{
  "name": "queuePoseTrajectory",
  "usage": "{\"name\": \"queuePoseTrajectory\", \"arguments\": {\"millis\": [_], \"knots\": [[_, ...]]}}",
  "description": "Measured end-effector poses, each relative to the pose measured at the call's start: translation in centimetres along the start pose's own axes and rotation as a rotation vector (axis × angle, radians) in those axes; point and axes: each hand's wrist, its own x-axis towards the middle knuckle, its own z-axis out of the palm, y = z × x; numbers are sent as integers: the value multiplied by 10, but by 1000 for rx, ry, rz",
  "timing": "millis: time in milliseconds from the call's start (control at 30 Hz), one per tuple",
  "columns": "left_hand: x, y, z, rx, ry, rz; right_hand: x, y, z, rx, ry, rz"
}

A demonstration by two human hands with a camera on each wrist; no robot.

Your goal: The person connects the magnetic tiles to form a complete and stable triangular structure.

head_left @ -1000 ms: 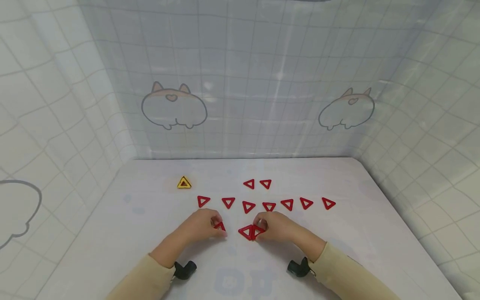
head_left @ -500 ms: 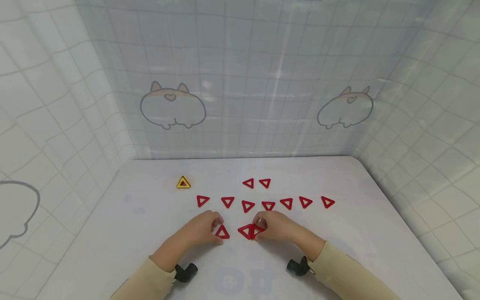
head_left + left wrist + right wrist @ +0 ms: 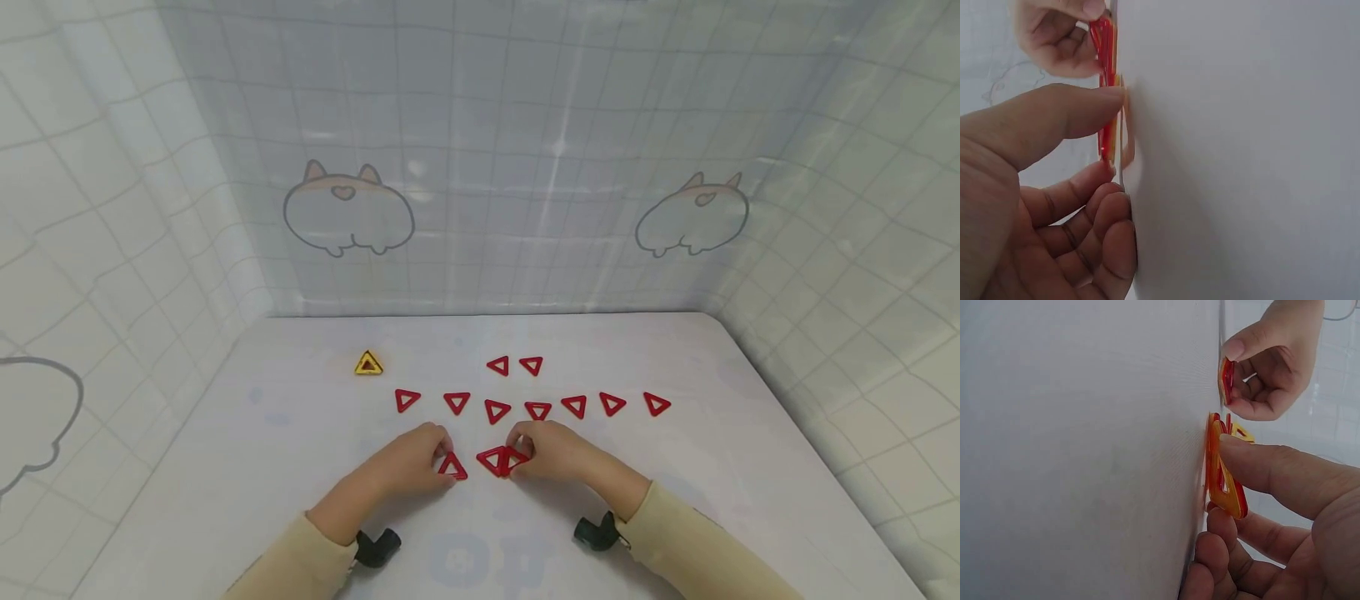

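My left hand (image 3: 414, 457) pinches a red triangular tile (image 3: 460, 468) between thumb and fingers, close to the table. In the left wrist view this tile (image 3: 1107, 134) is seen edge-on, red with a yellow side. Just to its right, my right hand (image 3: 557, 452) pinches a second red triangular tile (image 3: 517, 456), which appears tilted in the right wrist view. Against that one sits a third red triangular tile (image 3: 483, 459), their edges meeting or overlapping. A small gap separates the left hand's tile from this pair.
Behind the hands, several red triangular tiles lie in a loose row, from one at the left (image 3: 406, 401) to one at the right (image 3: 657, 404). Farther back are two more red tiles (image 3: 531, 365) and a yellow triangle (image 3: 360, 370). Tile-patterned sheeting (image 3: 480, 275) walls the white table (image 3: 720, 483).
The left hand's tile has turned flatter and come more into view, and that hand has shifted slightly right, toward the pair. My right hand has stayed put, gripping its tile.
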Motion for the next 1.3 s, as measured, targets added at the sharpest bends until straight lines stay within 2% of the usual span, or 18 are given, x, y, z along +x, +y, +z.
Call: {"name": "queuePoseTrajectory", "arguments": {"millis": [200, 533, 767, 1300], "knots": [[4, 11, 6, -12, 12, 1, 1, 1, 1, 4, 1, 4], [9, 25, 12, -61, 5, -67, 5, 2, 1, -5, 3, -14], [11, 28, 14, -58, -7, -92, 4, 1, 0, 4, 2, -5], [14, 30, 23, -86, 20, -100, 4, 1, 1, 7, 6, -7]]}}
